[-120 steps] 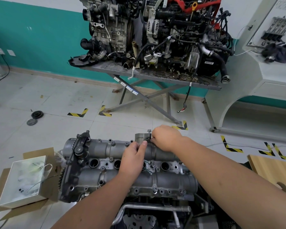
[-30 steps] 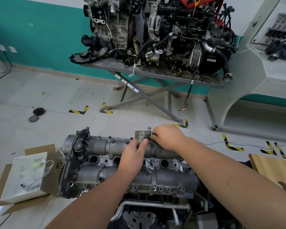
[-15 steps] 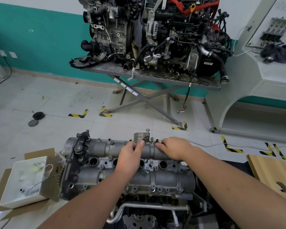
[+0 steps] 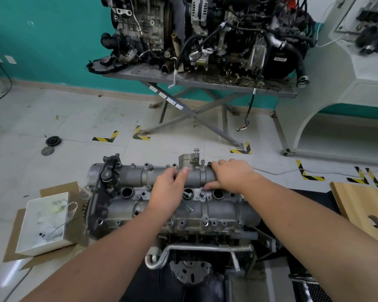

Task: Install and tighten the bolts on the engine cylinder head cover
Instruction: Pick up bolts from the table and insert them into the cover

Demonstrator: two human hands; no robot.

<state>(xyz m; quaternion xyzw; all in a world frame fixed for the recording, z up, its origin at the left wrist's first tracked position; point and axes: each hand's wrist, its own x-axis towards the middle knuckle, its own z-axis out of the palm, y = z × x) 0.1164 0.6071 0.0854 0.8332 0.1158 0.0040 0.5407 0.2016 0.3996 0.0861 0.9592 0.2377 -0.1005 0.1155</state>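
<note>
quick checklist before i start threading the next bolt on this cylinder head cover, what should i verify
1. Cylinder head cover seated on the engine: cannot tell, its joint line is hidden.
2. Left hand steadying the cover: ok, it rests on the rear cam tube.
3. Right hand at a bolt position: ok, fingertips are at the rear-edge bolts.
4. Bolt actually held in the right hand: cannot tell, the fingers hide it.
5. Tall bolt on the rear boss driven home: not ok, it stands well proud.
6. Loose bolt lying on the cover near a plug well: not ok, pick it up before it can roll into the hole.
</note>
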